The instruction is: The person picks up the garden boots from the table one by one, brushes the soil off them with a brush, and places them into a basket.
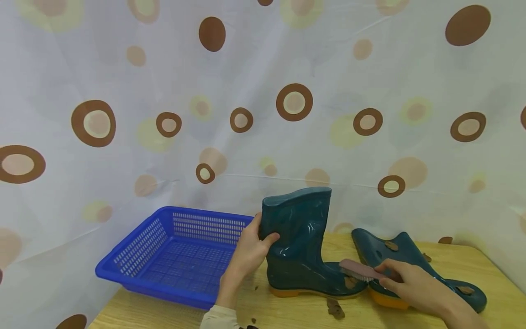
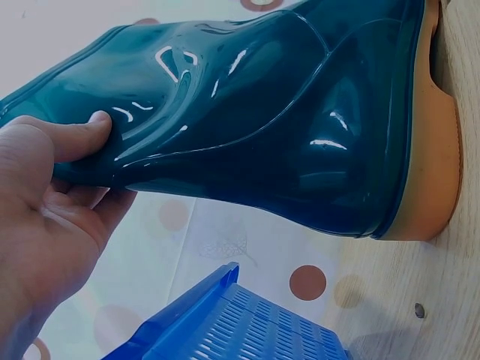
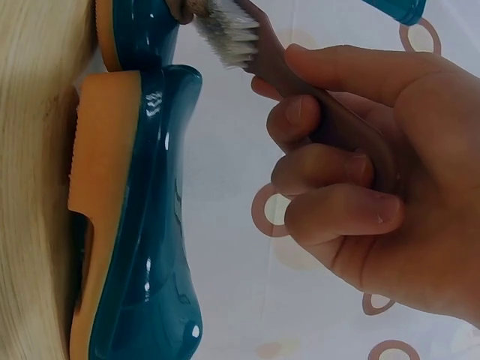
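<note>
A glossy teal rubber boot (image 1: 302,246) with an orange sole stands upright on the wooden table (image 1: 452,260). My left hand (image 1: 250,251) grips the back of its shaft, thumb on the outside (image 2: 82,139). My right hand (image 1: 407,281) holds a pinkish scrub brush (image 1: 359,270), its white bristles (image 3: 229,34) on the boot's toe, where brown dirt patches show. A second teal boot (image 1: 411,265) lies on its side behind the right hand, also spotted with dirt; in the right wrist view its orange sole (image 3: 101,187) faces the table.
A blue plastic basket (image 1: 172,256) sits left of the boot, at the table's left edge. Brown dirt flakes (image 1: 334,308) lie on the table in front of the boot. A white curtain with brown circles (image 1: 293,103) hangs close behind the table.
</note>
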A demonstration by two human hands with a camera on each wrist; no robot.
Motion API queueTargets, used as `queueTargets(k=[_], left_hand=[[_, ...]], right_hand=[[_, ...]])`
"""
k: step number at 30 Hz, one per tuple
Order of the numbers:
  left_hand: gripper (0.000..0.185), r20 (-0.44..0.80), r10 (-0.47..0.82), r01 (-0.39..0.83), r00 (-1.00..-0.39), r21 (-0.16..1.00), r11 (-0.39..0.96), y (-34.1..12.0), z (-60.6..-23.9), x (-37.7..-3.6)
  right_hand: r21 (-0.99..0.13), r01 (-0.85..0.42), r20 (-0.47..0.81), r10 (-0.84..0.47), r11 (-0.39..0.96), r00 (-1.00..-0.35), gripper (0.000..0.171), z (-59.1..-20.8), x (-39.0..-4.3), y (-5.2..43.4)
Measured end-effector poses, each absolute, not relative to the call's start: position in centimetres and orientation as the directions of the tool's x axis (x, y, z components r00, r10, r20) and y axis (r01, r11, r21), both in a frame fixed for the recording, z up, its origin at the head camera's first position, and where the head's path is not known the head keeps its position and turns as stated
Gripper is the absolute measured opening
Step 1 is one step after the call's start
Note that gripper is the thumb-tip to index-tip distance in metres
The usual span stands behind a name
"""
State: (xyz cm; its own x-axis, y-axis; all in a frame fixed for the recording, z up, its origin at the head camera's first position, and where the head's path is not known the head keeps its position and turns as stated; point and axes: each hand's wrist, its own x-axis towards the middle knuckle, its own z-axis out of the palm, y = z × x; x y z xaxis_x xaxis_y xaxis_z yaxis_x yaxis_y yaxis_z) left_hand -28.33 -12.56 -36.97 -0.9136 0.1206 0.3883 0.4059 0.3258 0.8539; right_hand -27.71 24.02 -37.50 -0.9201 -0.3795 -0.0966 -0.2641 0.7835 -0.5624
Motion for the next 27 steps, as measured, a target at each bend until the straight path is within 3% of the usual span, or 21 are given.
queueTargets(k=[10, 20, 27], left_hand=[[0.056, 0.384, 0.120, 0.402, -0.915, 0.860, 0.313, -12.5, -37.0, -28.4], [0.056, 0.385, 0.119, 0.403, -0.915, 0.858, 0.319, -12.4, -36.9, -28.4], [0.056, 0.385, 0.118, 0.402, -0.916, 0.860, 0.316, -12.4, -36.9, -28.4]], right_hand=[[-0.576, -0.250, -0.147, -0.399, 0.778, -0.905, 0.031, -36.9, -27.3, 25.3], [-0.529, -0.297, -0.039, -0.372, 0.795, -0.927, 0.036, -37.1, -27.4, 25.2], [-0.595, -0.308, -0.072, -0.430, 0.743, -0.900, 0.031, -37.8, -27.5, 24.4]])
